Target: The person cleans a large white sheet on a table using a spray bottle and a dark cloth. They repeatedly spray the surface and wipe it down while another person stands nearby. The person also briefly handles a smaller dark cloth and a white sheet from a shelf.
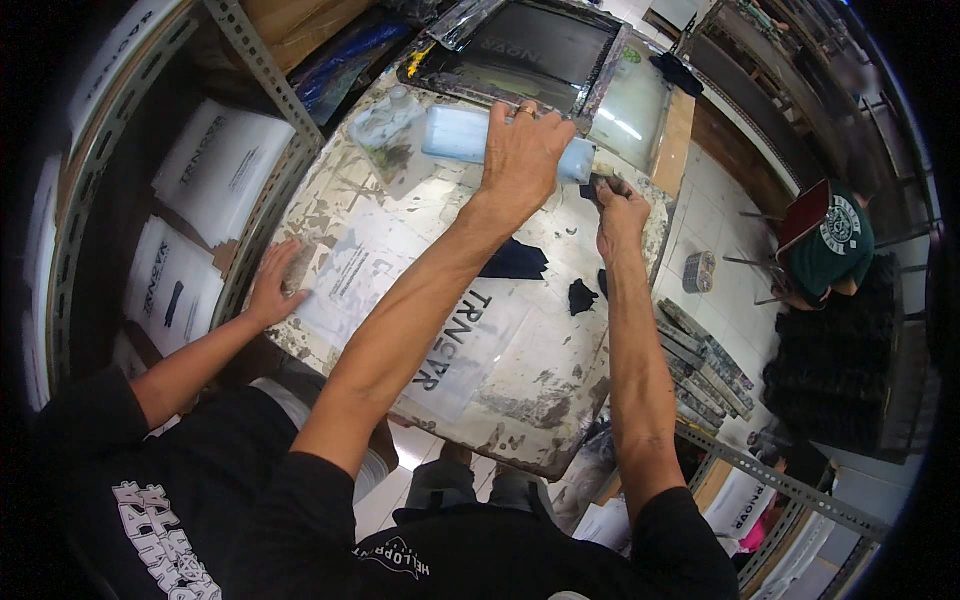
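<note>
My left hand (522,150), a ring on one finger, is wrapped over a pale blue, see-through bottle (455,133) lying on its side above the far part of the table. At the bottle's right end, my right hand (622,208) pinches a small piece of black cloth (588,191); the bottle's mouth is mostly hidden there. Below my forearms lie a larger black cloth piece (515,261) and a small black scrap (582,296). Clear printed sheets (470,345) are spread under my left arm.
A co-worker's hand (277,284) rests on the paint-stained table's (520,410) left edge. Beyond the bottle is a dark framed screen (530,55), with a pale screen (630,105) beside it. A clear bottle (395,115) lies far left. A metal shelf (262,62) borders the left.
</note>
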Motion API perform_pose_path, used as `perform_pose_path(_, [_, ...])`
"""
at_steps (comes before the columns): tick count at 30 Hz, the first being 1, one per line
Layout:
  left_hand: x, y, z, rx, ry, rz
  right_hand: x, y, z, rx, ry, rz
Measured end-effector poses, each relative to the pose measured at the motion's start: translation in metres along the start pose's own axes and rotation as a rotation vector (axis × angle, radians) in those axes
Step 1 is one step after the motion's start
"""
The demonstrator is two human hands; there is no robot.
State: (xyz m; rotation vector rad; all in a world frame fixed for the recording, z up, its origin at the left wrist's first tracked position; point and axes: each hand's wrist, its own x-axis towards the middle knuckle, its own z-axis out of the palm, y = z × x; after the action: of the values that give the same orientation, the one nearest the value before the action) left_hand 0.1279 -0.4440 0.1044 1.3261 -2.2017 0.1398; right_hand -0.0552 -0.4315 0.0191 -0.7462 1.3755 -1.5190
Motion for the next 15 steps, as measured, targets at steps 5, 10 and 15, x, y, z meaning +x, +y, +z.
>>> perform_pose_path(5, [0.003,0.003,0.011,0.031,-0.048,0.019,0.001,0.011,-0.006,0.051,0.017,0.089])
perform_pose_path(10, [0.003,0.0,0.023,-0.098,-0.02,-0.033,0.012,0.003,-0.014,-0.064,0.079,-0.099])
perform_pose_path(15, [-0.005,-0.02,0.056,-0.552,0.168,-0.253,0.021,-0.043,0.007,-0.355,0.079,-0.374])
